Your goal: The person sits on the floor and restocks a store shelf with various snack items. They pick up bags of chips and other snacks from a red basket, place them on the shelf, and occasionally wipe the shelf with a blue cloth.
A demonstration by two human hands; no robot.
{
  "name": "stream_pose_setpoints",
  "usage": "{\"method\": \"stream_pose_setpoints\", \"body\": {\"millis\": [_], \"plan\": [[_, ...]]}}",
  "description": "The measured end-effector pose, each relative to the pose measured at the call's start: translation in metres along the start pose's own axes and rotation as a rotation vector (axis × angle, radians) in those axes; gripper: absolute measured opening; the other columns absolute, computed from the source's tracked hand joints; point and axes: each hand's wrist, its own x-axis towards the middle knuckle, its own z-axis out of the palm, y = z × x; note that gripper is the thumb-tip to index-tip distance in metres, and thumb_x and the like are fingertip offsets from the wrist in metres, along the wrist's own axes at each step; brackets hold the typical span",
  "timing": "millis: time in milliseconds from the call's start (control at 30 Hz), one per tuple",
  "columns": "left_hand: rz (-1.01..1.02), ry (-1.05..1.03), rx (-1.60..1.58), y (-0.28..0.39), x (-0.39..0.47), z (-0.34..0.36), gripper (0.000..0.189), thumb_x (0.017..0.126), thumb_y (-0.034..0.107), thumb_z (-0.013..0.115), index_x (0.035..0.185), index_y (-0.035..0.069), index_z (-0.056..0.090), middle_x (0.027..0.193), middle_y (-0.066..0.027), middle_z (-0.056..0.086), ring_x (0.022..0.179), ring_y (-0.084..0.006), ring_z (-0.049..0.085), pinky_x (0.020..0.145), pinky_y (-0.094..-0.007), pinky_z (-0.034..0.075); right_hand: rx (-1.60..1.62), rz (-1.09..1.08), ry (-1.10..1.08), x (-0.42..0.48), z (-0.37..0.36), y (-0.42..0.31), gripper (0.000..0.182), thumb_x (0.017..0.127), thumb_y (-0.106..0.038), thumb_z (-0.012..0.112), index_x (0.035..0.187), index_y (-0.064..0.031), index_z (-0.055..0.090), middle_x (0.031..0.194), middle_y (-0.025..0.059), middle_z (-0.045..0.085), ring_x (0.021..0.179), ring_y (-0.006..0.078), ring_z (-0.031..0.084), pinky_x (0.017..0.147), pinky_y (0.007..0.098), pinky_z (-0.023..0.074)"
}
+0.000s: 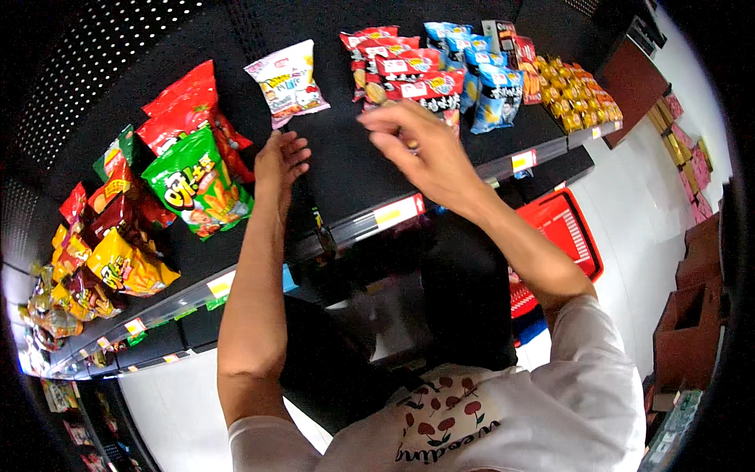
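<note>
A white and pink snack bag [289, 82] stands by itself on the black shelf [348, 153]. Just below its lower edge is my left hand [282, 158], fingers loosely curled and apart, with nothing seen in it. My right hand [422, 150] is in front of a row of red chip bags [422, 85], covering part of the nearest one. Its thumb and fingers are bent with a gap between them, and I see nothing held there. To the left of my left hand, a green snack bag [200, 183] leans before several red bags [186, 115].
Blue chip bags [498, 97] and gold-wrapped packs [578, 94] fill the shelf's right end. Yellow bags [133, 265] crowd the left. A clear price rail with tags [398, 212] edges the shelf. A red shopping basket [560, 236] is beside my right leg.
</note>
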Motion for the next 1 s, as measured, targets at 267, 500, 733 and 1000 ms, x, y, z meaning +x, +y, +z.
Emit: {"method": "stream_pose_setpoints", "body": {"millis": [267, 500, 733, 1000], "plan": [[-0.053, -0.031, -0.142, -0.004, 0.008, 0.013, 0.041, 0.102, 0.041, 0.042, 0.113, 0.004, 0.059, 0.098, -0.0083, 0.069, 0.081, -0.0188, 0.068, 0.066, -0.0314, 0.054, -0.48, -0.232, -0.12, 0.149, 0.091, 0.089, 0.039, 0.086, -0.016, 0.061, 0.124, -0.0064, 0.06, 0.119, 0.0203, 0.062, 0.113, 0.0377, 0.055, 0.097, 0.0475, 0.0471], [-0.11, 0.014, -0.153, -0.002, 0.003, 0.02, 0.045, 0.102, 0.041, 0.041, 0.12, 0.003, 0.056, 0.106, -0.0104, 0.068, 0.088, -0.0191, 0.066, 0.072, -0.0322, 0.052, -0.705, -0.146, -0.189, 0.205, 0.138, 0.116, 0.04, 0.088, -0.013, 0.058, 0.127, -0.0083, 0.06, 0.122, 0.0178, 0.061, 0.117, 0.0346, 0.054, 0.099, 0.0457, 0.0446], [-0.102, 0.025, -0.188, -0.002, 0.003, 0.01, 0.046, 0.102, 0.041, 0.041, 0.121, 0.003, 0.057, 0.108, -0.0109, 0.068, 0.092, -0.0208, 0.066, 0.076, -0.0333, 0.051, -0.788, -0.239, -0.229, 0.198, 0.134, 0.101, 0.029, 0.08, -0.011, 0.067, 0.109, -0.0065, 0.069, 0.111, 0.0167, 0.064, 0.112, 0.0329, 0.058, 0.095, 0.0442, 0.0489], [-0.041, -0.042, -0.345, -0.027, 0.026, -0.019, 0.039, 0.1, 0.042, 0.043, 0.105, 0.009, 0.063, 0.094, -0.0057, 0.068, 0.082, -0.0204, 0.064, 0.07, -0.0341, 0.049, -0.758, -0.336, -0.051, 0.162, 0.058, 0.049, 0.018, 0.089, -0.019, 0.059, 0.094, -0.0032, 0.065, 0.098, 0.0175, 0.064, 0.094, 0.0367, 0.064, 0.076, 0.048, 0.0547]]}}
